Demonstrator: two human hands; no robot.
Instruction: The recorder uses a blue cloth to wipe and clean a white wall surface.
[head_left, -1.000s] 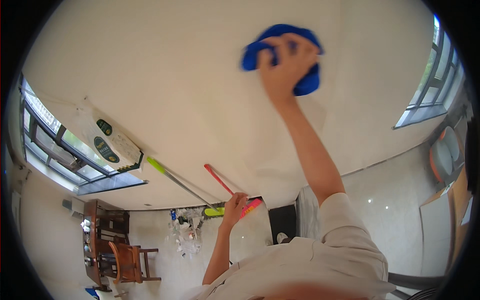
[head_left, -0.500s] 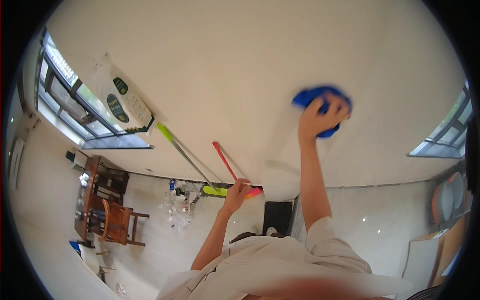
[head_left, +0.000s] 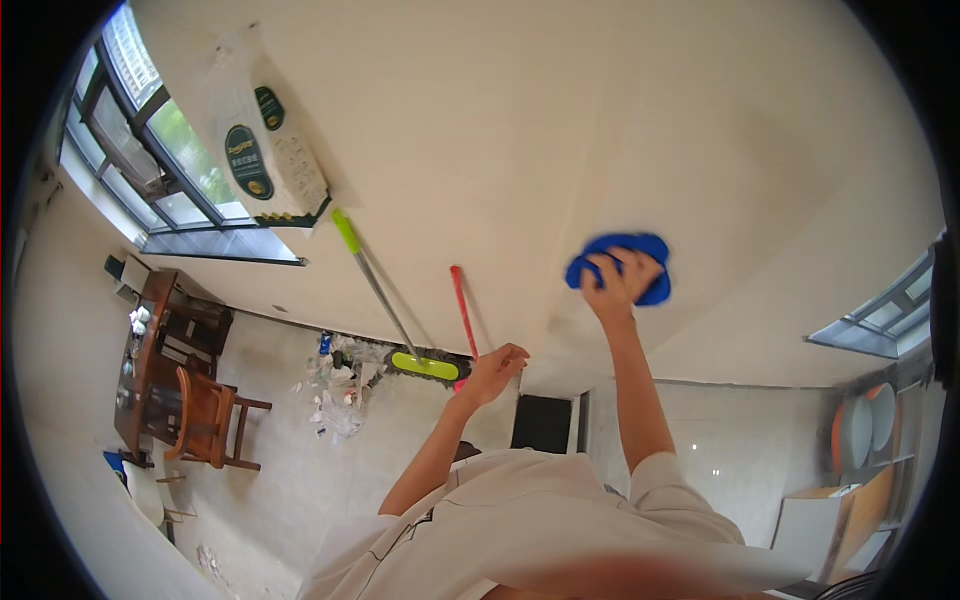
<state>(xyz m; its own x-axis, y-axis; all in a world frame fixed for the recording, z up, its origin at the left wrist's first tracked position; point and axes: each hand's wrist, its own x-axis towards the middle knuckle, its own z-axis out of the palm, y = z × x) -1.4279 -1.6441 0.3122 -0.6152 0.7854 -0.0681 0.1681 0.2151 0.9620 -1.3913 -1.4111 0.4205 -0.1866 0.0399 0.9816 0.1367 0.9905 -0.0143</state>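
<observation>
Fingers bent, my right hand (head_left: pixel 620 287) presses a bunched blue cloth (head_left: pixel 648 246) against the pale wall (head_left: pixel 480 150). Its forearm reaches up from the lower right. My left hand (head_left: pixel 494 374) hangs lower and to the left near the wall's foot, its fingers loosely bent and apart, with nothing visible in them. Just behind it a red-handled tool (head_left: pixel 463 308) leans on the wall; my hand partly hides its pink lower end. Left of that stands a flat mop (head_left: pixel 426 366) with a bright green head and a grey pole, also against the wall.
A plastic tissue pack (head_left: pixel 290 165) hangs on the wall beside a window (head_left: pixel 165 150). Litter (head_left: pixel 342 395) lies on the floor at left, near a wooden chair (head_left: pixel 215 425) and a dark desk (head_left: pixel 150 360). Round basins (head_left: pixel 858 430) and a cabinet (head_left: pixel 835 520) stand at right.
My right hand and the blue cloth have moved down and slightly left along the wall. My left hand has shifted slightly right, and the view has tilted a little.
</observation>
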